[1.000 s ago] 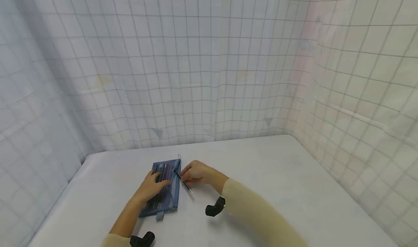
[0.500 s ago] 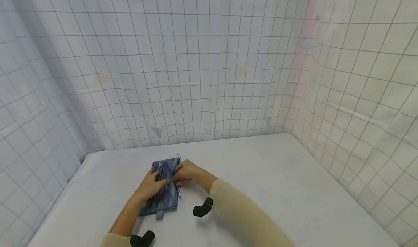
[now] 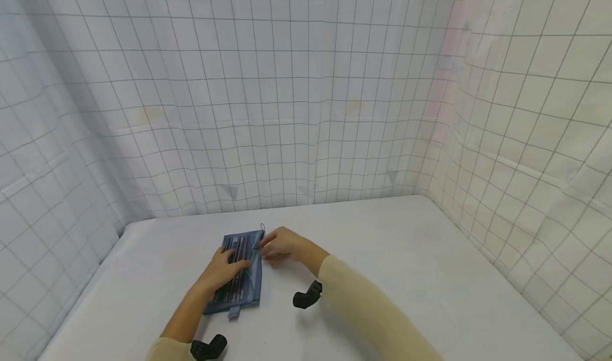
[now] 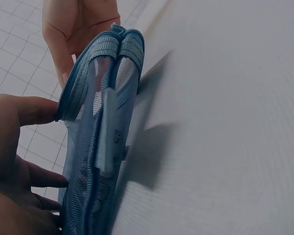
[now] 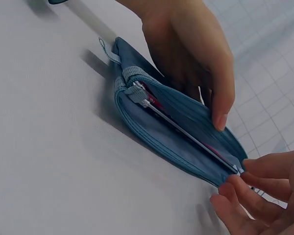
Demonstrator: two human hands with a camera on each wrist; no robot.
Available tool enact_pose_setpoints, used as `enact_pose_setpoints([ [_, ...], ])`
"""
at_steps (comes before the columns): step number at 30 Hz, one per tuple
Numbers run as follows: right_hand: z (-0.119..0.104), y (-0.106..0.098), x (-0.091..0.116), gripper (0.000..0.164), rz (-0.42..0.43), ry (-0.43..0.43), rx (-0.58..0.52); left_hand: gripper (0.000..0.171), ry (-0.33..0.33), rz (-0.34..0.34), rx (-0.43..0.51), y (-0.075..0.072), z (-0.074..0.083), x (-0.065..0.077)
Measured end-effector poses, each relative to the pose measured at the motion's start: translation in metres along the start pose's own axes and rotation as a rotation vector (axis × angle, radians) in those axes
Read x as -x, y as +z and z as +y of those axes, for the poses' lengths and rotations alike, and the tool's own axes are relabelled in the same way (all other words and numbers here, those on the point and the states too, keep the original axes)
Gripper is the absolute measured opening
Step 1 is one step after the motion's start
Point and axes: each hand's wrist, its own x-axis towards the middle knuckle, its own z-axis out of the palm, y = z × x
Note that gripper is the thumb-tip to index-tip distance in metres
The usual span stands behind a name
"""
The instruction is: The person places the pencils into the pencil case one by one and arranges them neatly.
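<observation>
A blue mesh zip pencil case point(image 3: 254, 281) with several slim pencils or pens inside lies on the table, its zipped side facing right. Across its top rests my left hand point(image 3: 221, 273), fingers spread; in the right wrist view that thumb point(image 5: 223, 105) lies over the rim of the open zip. At the case's far end, my right hand point(image 3: 284, 246) has its fingertips point(image 5: 237, 181) pinching the corner of the opening. A thin pencil point(image 5: 186, 134) lies lengthwise within the opening, one end beside those fingertips. A pale translucent strip point(image 4: 106, 137) with printed marks shows at the opening.
The case lies on a white-covered table point(image 3: 382, 265). Grid-patterned white curtains point(image 3: 287, 111) stand behind and at both sides. A fabric tab point(image 3: 234, 312) sticks out at the case's near end and a thin loop point(image 3: 262, 226) at its far corner.
The pencil held in my right hand has gone from outside the case into its opening. My right hand moved left with it, then back to the far corner. My left hand stays put.
</observation>
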Motion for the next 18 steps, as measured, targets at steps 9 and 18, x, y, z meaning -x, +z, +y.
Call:
enact_pose_setpoints([
  [9, -0.005, -0.023, 0.016, 0.034, -0.012, 0.004, 0.035, 0.088, -0.036, 0.004, -0.007, -0.001, 0.002, 0.0],
  [18, -0.01, -0.048, 0.029, 0.034, 0.022, -0.032, 0.115, 0.091, 0.028, 0.009, -0.025, -0.005, 0.002, 0.0],
])
